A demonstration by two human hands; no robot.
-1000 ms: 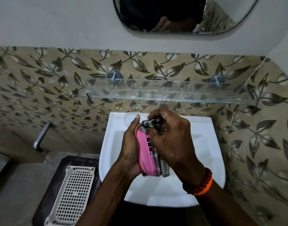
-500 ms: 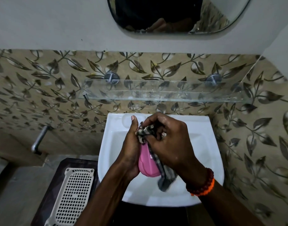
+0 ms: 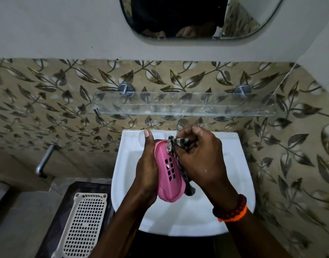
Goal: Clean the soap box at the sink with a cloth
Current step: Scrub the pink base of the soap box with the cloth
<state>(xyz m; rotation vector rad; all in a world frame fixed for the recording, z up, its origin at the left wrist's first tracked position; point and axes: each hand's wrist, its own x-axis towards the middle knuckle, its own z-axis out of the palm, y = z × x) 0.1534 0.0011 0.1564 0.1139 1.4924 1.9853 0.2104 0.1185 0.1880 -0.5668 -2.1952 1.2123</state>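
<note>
Soap box (image 3: 168,171), pink, held over the white sink (image 3: 240,164) basin, tilted on its long edge, slotted face turned toward the camera. Left hand (image 3: 148,171) grips it from the left side, fingers wrapped behind, thumb pointing up past the far end of the box. Left grip: closed round the soap box. Right hand (image 3: 201,161) curled into a fist round a checked cloth (image 3: 175,144). Right grip: closed on the cloth. Bunched end of the cloth pressed on the far top corner of the box; the rest trails down along the box's right edge, between box and right palm, and hangs just past the near end. Bead bracelet (image 3: 231,208), dark red with an orange band, on the right wrist.

Glass shelf (image 3: 188,106) on the leaf-pattern tiles above the sink, two metal mounts. Mirror (image 3: 197,17) above that, lower edge only in view. White perforated tray (image 3: 83,226) lies on a dark tabletop (image 3: 67,211) left of the sink, well apart from the hands. Metal tap or pipe (image 3: 44,161) sticks out of the wall further left.
</note>
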